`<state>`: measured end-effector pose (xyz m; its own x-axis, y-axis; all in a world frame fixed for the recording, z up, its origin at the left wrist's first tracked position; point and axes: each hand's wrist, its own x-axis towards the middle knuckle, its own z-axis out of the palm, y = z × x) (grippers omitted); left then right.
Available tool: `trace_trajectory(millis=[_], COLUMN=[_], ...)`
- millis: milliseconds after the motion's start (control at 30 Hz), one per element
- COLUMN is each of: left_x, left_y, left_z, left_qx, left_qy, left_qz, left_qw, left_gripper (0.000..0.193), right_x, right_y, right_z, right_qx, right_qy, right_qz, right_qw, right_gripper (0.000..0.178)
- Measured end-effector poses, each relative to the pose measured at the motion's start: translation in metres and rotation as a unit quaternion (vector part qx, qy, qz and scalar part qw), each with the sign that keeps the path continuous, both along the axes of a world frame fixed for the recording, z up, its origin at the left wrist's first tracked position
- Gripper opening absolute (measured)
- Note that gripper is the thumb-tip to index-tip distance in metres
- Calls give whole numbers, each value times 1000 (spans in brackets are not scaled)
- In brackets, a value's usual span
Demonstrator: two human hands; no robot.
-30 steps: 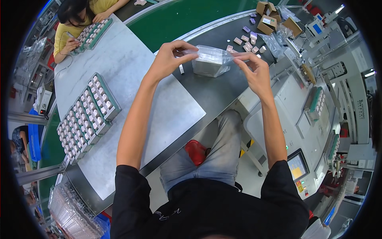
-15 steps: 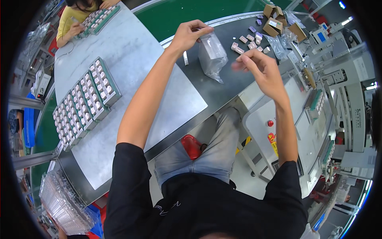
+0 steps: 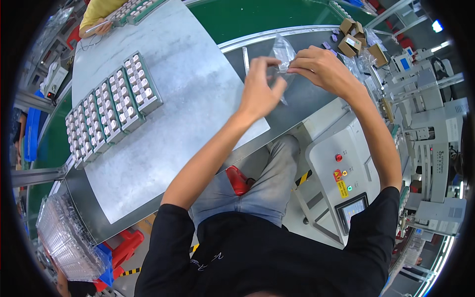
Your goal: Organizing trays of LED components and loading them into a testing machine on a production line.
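A clear plastic bag [image 3: 283, 52] is raised over the dark part of the bench, its lower part partly covered by my hands. The fingertips of my right hand [image 3: 324, 72] are pinched together on the bag's right side. Just left of the bag is my left hand [image 3: 261, 91], a little blurred, its thumb and fingers apart with nothing seen between them. What the bag holds cannot be made out. Small purple pieces [image 3: 330, 46] lie beyond my right hand, which hides part of that area.
Several green-edged trays [image 3: 129, 124] of white round-topped parts stand on the pale sheet [image 3: 183, 148] at left. Opened cardboard boxes [image 3: 350, 44] are at far right. A machine panel with a red button [image 3: 338, 157] stands right. Across the bench is a person in a yellow sleeve [image 3: 99, 12].
My left hand has let go of the bag's top and come down nearer to me. My right hand has moved up and left and taken hold of the bag. The view has shifted slightly.
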<state>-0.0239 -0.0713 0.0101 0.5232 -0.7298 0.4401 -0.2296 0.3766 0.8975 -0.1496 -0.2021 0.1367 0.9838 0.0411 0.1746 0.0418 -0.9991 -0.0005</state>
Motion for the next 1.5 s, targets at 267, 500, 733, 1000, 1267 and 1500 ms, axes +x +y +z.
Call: trace_trajectory(millis=[267, 500, 733, 1000, 1267, 1500], left_x=[30, 36, 30, 25, 26, 23], left_y=[-16, -9, -11, -9, -8, -9], left_z=[-17, -12, -15, -16, -13, -13], left_qx=[-11, 4, -20, -55, -46, -49], left_qy=[107, 114, 132, 146, 118, 72], left_qz=[-116, -44, -26, -24, -13, 45], left_qw=[987, 993, 991, 987, 992, 995], left_gripper=[35, 19, 14, 15, 11, 11], right_x=[44, 55, 62, 65, 72, 70], right_y=[-6, 0, 2, -6, 21, 31], right_z=[4, 22, 31, 31, 26, 1], right_qx=[75, 94, 42, 139, -123, -143], right_qy=[-3, 132, 154, 186, 172, 100], right_qz=[-7, -81, -41, -45, -1, -25], right_qw=[997, 983, 986, 972, 977, 984], right_gripper=[15, 15, 16, 10, 13, 19])
